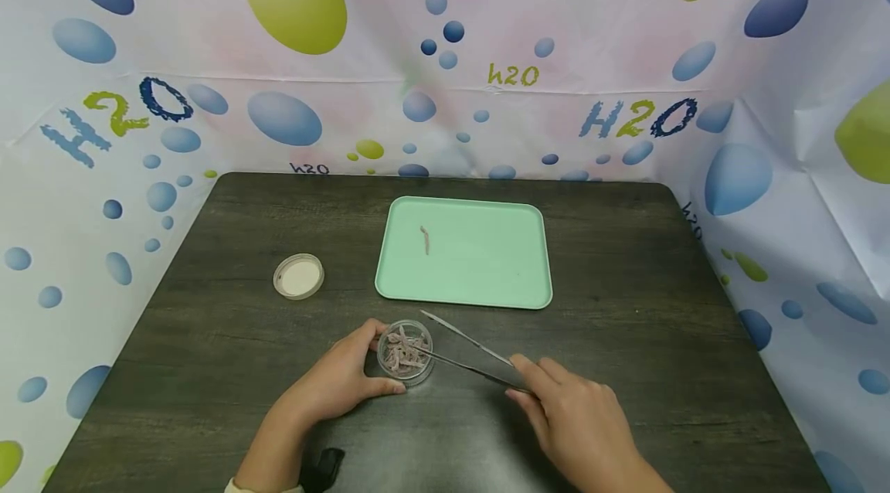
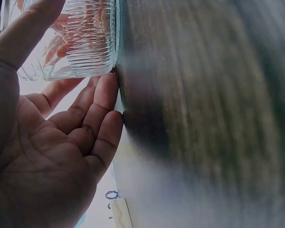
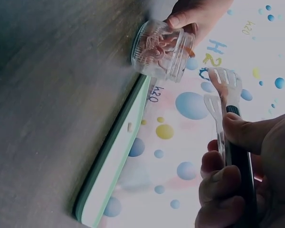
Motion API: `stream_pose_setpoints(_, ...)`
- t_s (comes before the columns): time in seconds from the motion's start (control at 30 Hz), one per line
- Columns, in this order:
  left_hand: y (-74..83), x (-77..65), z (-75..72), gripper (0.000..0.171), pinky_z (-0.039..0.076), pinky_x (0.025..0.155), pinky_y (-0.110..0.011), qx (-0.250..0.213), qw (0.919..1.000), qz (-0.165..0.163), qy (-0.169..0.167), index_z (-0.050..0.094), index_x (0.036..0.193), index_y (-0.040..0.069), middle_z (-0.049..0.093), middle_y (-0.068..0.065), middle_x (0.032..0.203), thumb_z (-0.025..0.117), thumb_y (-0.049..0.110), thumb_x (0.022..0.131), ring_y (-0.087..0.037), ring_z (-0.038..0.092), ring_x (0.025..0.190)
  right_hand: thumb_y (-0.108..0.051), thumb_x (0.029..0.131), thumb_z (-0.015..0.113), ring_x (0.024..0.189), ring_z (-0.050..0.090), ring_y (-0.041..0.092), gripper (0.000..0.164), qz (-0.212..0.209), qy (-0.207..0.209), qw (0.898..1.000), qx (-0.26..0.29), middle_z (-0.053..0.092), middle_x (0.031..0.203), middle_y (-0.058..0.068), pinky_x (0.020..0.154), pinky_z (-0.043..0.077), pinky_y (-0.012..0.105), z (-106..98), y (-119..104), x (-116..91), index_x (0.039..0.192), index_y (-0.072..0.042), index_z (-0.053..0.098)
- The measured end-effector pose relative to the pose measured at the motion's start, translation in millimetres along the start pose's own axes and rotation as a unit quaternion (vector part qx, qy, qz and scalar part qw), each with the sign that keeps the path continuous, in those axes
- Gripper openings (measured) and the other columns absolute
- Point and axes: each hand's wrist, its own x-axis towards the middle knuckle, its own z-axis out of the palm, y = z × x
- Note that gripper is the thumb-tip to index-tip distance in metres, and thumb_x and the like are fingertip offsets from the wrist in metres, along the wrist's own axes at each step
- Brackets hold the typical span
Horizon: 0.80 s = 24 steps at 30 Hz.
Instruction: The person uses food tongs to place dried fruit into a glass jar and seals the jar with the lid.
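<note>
A small glass jar [image 1: 405, 369] stands on the table, several thin, pale pinkish strips [image 1: 402, 346] inside it. My left hand [image 1: 341, 373] holds it from the left, thumb at the near side and fingers around the far side. In the left wrist view the jar's ribbed wall [image 2: 88, 42] shows between thumb and fingers. My right hand [image 1: 573, 416] grips metal tongs [image 1: 473, 338] by their dark handle, arms spread apart. From the head one arm overlaps the jar's mouth; the right wrist view shows the slotted tong ends [image 3: 225, 83] above the jar, with nothing between them.
Behind the jar lies a mint-green tray [image 1: 480, 265] with one pinkish strip [image 1: 426, 240] on its left part. A round lid [image 1: 298, 277] lies on the dark table [image 1: 208, 323] to the left. A patterned sheet [image 1: 375, 37] hangs behind and along both sides.
</note>
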Motion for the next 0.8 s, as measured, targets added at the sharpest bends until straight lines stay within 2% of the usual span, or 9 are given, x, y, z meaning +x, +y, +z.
stream_pose_setpoints(0.27, 0.7, 0.1, -0.1, 0.073, 0.055, 0.1, -0.051, 0.001, 1.0, -0.004, 0.0, 0.057, 0.137, 0.018, 0.071, -0.002, 0.125, 0.097, 0.043, 0.081, -0.023, 0.069, 0.119, -0.024, 0.085, 0.092, 0.059, 0.028, -0.01, 0.048, 0.01, 0.006, 1.0, 0.004, 0.057, 0.08, -0.013, 0.051, 0.028, 0.013, -4, 2, 12, 0.13, -0.015, 0.074)
stream_pose_setpoints(0.5, 1.1, -0.4, -0.7, 0.073, 0.055, 0.099, -0.051, -0.002, 1.0, -0.006, -0.001, 0.057, 0.137, 0.019, 0.071, -0.001, 0.125, 0.097, 0.042, 0.081, -0.023, 0.069, 0.119, -0.021, 0.093, 0.087, 0.059, 0.035, -0.004, 0.045, 0.046, -0.029, 0.999, -0.004, 0.063, 0.089, -0.006, 0.051, 0.032, 0.017, -4, 4, 27, 0.131, -0.009, 0.066)
stream_pose_setpoints(0.73, 2.9, -1.4, -2.0, 0.072, 0.055, 0.098, -0.049, -0.01, 0.9999, -0.004, -0.003, 0.058, 0.136, 0.018, 0.071, 0.0, 0.122, 0.097, 0.04, 0.081, -0.02, 0.069, 0.117, -0.025, 0.102, 0.079, 0.053, 0.034, 0.0, 0.04, 0.086, -0.065, 0.994, 0.016, 0.054, 0.073, -0.011, 0.05, 0.032, 0.021, 3, 9, 43, 0.134, -0.01, 0.06)
stream_pose_setpoints(0.8, 3.4, -1.7, -2.4, 0.072, 0.055, 0.099, -0.049, -0.011, 0.9999, -0.006, -0.003, 0.058, 0.137, 0.018, 0.071, 0.0, 0.122, 0.097, 0.04, 0.081, -0.021, 0.069, 0.117, -0.025, 0.103, 0.077, 0.053, 0.034, 0.002, 0.041, 0.092, -0.073, 0.993, 0.022, 0.056, 0.073, -0.01, 0.05, 0.031, 0.022, 5, 9, 49, 0.136, -0.009, 0.058)
